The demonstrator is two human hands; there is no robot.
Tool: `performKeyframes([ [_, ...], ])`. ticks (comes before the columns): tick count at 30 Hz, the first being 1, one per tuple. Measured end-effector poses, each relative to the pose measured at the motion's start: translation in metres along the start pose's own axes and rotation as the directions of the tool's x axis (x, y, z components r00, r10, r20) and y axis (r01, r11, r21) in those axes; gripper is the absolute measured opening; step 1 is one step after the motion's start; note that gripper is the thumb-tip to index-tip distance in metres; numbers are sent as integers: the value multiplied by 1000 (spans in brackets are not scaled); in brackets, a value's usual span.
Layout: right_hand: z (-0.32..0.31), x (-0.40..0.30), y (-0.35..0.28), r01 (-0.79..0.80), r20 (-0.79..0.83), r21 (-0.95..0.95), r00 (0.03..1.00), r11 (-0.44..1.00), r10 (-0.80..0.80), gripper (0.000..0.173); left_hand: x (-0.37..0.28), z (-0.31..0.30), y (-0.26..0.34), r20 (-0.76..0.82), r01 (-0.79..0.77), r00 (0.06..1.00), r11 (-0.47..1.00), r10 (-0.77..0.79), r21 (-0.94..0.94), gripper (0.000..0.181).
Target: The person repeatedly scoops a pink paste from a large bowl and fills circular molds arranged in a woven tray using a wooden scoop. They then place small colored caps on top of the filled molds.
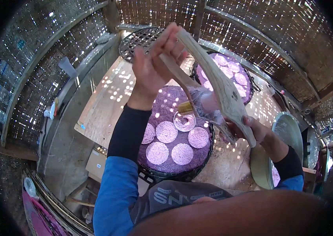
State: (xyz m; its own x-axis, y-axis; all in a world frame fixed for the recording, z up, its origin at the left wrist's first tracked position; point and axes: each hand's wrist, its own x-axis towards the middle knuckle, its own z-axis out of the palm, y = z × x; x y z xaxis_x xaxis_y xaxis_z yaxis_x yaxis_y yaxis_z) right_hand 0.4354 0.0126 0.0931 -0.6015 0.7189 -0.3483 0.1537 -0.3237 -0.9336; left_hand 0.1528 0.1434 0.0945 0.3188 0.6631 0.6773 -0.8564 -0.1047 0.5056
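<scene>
My right hand (255, 128) grips one end of a two-lever wooden hand press (210, 67), its fingers around the lever ends. My left hand (157, 65) is at the other end, palm up with fingers spread and thumb clear; the lower lever's tip lies against it. A pinkish plunger (209, 102) joins the levers, with pale residue around it. Below the lower lever protrudes a yellow metal cylinder (185, 108). Under that, a round ring (184, 121) holds strands with a gap in the middle. Several lacy pink strand discs (166, 132) lie on a purple cloth (166, 103).
The cloth covers a round dark-rimmed tray (181, 176) on a wooden table (104, 109). Another disc-filled tray (228, 70) stands behind. A bare openwork tray (138, 41) is at the back left, a large pale green basin (287, 129) at the right. Woven walls (160, 13) surround the table.
</scene>
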Motion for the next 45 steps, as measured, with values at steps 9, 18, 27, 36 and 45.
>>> performKeyframes([
  [9,-42,38,12,-381,146,-25,913,924,380,92,-20,-61,-67,65,156,987,796,-145,-586,41],
  [18,-32,56,18,-364,26,-34,931,931,365,72,-56,-94,-90,-109,134,961,777,-253,-615,32],
  [27,-22,81,28,-302,-19,-66,953,951,302,61,-57,-108,-70,-112,99,969,761,-220,-641,28],
  [36,-22,64,8,-418,-82,-52,907,907,413,59,-73,-99,-86,-173,70,947,699,-271,-712,27],
  [45,-23,57,25,-95,-109,-184,991,978,76,63,-36,-68,-47,-8,162,981,832,-195,-531,63],
])
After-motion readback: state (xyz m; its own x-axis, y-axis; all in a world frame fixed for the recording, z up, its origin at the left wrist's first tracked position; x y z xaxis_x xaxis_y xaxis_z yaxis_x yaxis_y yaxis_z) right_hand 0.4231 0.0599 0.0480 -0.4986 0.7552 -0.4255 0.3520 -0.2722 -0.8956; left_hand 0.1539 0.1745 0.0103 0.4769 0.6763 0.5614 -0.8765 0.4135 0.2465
